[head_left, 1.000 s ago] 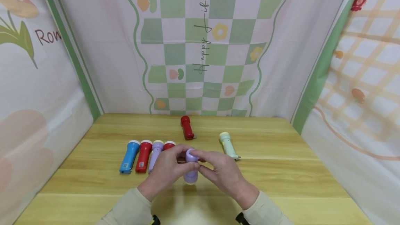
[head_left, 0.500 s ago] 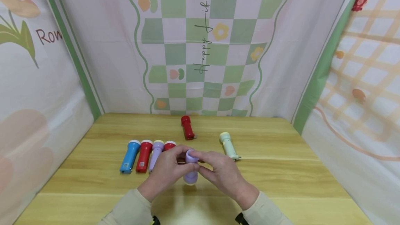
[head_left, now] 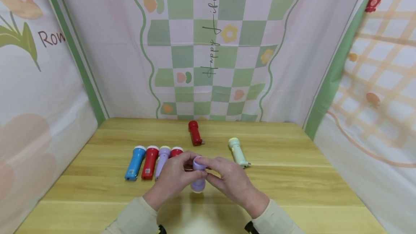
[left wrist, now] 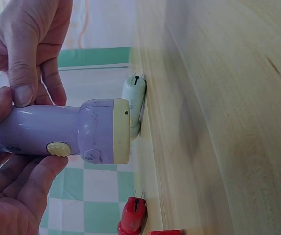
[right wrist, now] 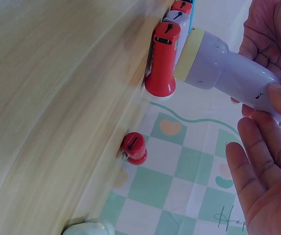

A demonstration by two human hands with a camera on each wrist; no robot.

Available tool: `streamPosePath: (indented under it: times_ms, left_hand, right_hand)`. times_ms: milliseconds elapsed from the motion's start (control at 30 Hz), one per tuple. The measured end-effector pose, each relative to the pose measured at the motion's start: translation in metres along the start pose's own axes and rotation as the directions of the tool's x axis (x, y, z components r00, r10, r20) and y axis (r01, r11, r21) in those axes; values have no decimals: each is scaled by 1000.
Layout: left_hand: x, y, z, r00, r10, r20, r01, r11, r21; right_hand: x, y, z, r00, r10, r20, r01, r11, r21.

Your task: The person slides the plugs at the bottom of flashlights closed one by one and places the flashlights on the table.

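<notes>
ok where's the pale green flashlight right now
In the head view, the pale green flashlight lies on the table, right of centre, just beyond the right hand, with a lone red flashlight farther back to its left.

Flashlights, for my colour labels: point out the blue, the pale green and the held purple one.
Blue flashlight (head_left: 135, 163), head view: middle of its body.
Pale green flashlight (head_left: 238, 153), head view: middle of its body.
Held purple flashlight (left wrist: 57, 128), left wrist view: side of its barrel.

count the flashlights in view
7: a purple flashlight between left hand and right hand; in the left row, a blue flashlight, red flashlight, second purple flashlight and partly covered red flashlight; a lone red flashlight behind; a green flashlight at right. Hands may hide more.
</notes>
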State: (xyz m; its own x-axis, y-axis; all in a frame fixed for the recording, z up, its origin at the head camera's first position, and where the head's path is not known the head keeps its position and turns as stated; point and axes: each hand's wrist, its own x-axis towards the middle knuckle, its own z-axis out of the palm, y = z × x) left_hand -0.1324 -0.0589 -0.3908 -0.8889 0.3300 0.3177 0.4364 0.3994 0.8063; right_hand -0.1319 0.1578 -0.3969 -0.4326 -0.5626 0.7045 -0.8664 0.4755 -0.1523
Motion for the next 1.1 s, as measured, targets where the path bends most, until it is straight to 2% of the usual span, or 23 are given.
streamPosePath:
  times_ms: [200,467,767,1100]
  left_hand:
    - [-1,0,0,1000,-11,8,11,1000,-3]
    - [-1,0,0,1000,-5,3,5,1000,4]
    - [0,0,0,1000,-6,16,6,1000,1]
    - [0,-2,0,1000,-2,30,2,1000,11]
  right_hand:
    - [-1,-1,0,1000,13,2,-13,1000,-3]
    - [-2,0,2,999,-30,-38,29,999,-19]
    - [-3,-1,2,1000,0,-13,0,1000,-30]
    - [-2,1,1,1000,-23,-10,22,999,-41]
